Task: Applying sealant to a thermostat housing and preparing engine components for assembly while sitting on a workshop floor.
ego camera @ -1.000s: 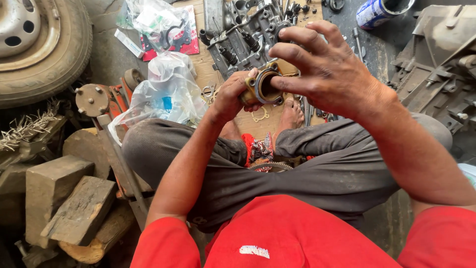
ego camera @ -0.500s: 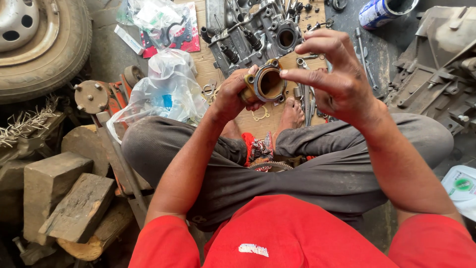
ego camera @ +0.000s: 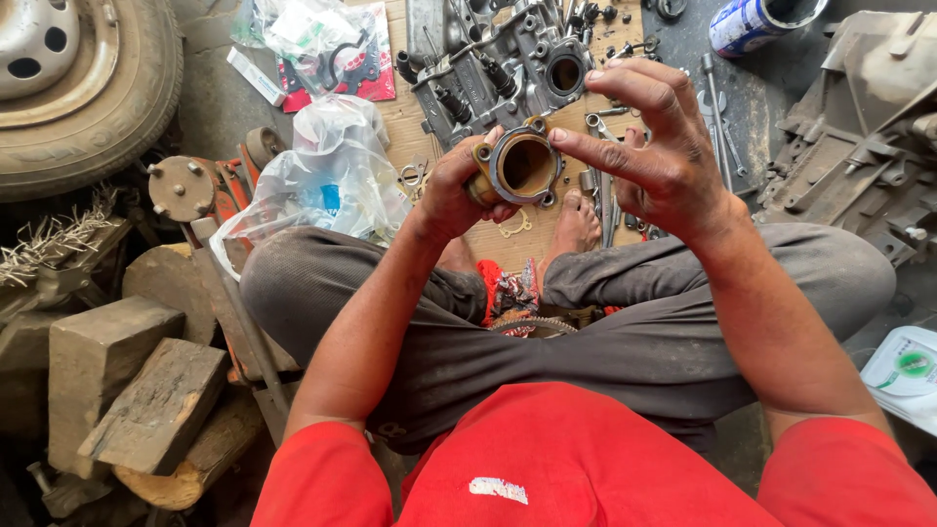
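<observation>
Round metal part held up over a cluttered workshop floor

Cardboard (ego camera: 429, 127) littered with engine parts covers the ground ahead of the seated person's crossed legs. Left hand (ego camera: 454, 190) is curled tight around a short round metal sleeve (ego camera: 517, 168), raised above the knees, open bore facing the camera. Right hand (ego camera: 659, 146) is spread loosely, index fingertip touching the sleeve's rim. A tyre (ego camera: 93, 93) lies far left, wooden blocks (ego camera: 127, 390) near the left knee

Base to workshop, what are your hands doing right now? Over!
Left hand grips round metal flange part. Right hand fingertip on its rim. Nothing blocking; wrenches lie on floor beyond.
</observation>
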